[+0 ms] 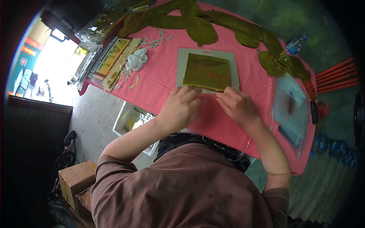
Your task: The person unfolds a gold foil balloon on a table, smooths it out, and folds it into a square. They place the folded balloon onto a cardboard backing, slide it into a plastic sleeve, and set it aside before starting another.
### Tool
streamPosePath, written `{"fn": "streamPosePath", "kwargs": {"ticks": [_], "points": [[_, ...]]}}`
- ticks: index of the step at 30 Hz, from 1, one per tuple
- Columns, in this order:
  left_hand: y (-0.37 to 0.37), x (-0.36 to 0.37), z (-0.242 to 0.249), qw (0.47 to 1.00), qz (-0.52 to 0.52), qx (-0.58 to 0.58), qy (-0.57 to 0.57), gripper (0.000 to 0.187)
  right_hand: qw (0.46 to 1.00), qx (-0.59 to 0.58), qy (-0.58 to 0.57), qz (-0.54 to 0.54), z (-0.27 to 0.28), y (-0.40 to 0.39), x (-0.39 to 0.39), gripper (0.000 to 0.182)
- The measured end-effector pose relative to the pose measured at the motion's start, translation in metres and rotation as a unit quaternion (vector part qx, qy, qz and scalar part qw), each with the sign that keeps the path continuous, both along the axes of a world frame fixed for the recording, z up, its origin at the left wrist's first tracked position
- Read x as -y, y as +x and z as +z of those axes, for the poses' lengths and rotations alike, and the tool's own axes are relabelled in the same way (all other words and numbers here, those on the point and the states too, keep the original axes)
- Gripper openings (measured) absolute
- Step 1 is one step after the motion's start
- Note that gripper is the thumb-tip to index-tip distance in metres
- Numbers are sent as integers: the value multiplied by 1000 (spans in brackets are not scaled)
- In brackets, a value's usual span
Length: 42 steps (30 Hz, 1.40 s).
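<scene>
A folded gold foil balloon (207, 72) with small dark print lies flat on a grey backing card (235, 76) that has a hanger slot at its top. My left hand (180, 107) is at the near left edge of the foil, fingers curled together; whatever they hold is hidden. With fingers and thumb pinched, my right hand (237, 105) grips the near right corner of the folded foil. Both hands rest low over the pink tablecloth (209, 114).
Flat gold foil balloons (201, 32) line the far side. At left lie a ball of white string (136, 59), paper scraps and a lettered banner pack (112, 57). Clear plastic bags (291, 102) and a water bottle (296, 44) are at right. A white bin (127, 117) stands below.
</scene>
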<state>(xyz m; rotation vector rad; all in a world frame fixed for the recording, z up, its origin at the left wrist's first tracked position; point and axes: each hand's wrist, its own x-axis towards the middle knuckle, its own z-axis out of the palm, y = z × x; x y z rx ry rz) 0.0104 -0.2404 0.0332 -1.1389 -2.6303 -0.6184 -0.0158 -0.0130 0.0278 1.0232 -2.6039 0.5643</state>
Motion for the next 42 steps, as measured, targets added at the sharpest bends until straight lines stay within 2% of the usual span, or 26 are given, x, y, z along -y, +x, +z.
{"fn": "streamPosePath", "kwargs": {"ticks": [2,8,15,19,21,31,33,39,42], "points": [[-10,6,4,994,96,-44,35,28,1000,-11,-2,5,0,0,4,15],[-32,17,-11,992,102,-5,71,32,998,-46,41,4,-2,1,9,27],[-34,18,-9,992,94,37,76,30,998,-51,46,0,-4,-2,10,35],[-36,19,-11,993,88,28,78,29,997,-42,63,-8,-3,-2,12,40],[-36,19,-11,993,87,28,72,29,994,-26,99,-45,-2,0,15,43],[-36,17,-11,992,88,-1,95,29,993,33,115,-18,1,-4,4,48],[-36,18,-12,995,76,-4,62,27,992,31,119,2,0,-5,-1,48],[-44,8,6,998,63,-3,0,32,989,27,140,-33,2,0,6,51],[-60,-7,-5,998,-4,-14,60,36,989,29,141,-44,-2,0,7,52]]}}
